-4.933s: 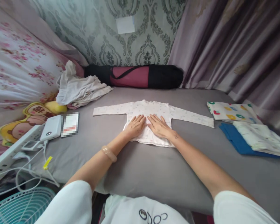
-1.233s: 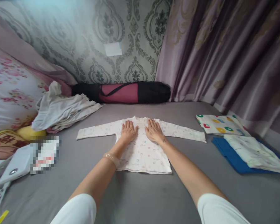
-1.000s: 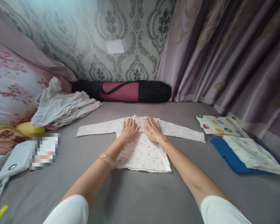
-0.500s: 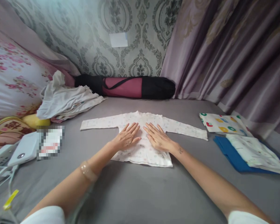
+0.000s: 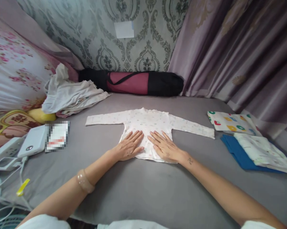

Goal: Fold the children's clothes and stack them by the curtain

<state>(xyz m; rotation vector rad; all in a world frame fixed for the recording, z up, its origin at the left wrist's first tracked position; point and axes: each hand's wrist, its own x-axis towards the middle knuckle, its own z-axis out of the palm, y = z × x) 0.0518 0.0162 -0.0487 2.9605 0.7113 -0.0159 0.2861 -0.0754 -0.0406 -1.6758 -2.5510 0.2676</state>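
Note:
A small white long-sleeved shirt (image 5: 147, 120) with a faint speckled print lies spread on the grey sheet, its sleeves stretched out to both sides and its collar pointing away from me. My left hand (image 5: 130, 145) rests flat on the lower left of the shirt's body, fingers extended. On the lower right of the body lies my right hand (image 5: 164, 146), palm down with the fingers slightly apart. Both hands cover parts of the hem and side edges. Neither hand grips the cloth.
Folded cloths (image 5: 234, 122) lie at the right, with a blue one (image 5: 231, 152) under a white one. A pile of light clothes (image 5: 71, 93) is at back left. A black and maroon bag (image 5: 127, 83) lines the wall. A power bank (image 5: 33, 141) and cables sit left.
Both hands have slid down the shirt toward its hem, staying flat. The upper chest of the shirt is now uncovered. The camera view has shifted slightly.

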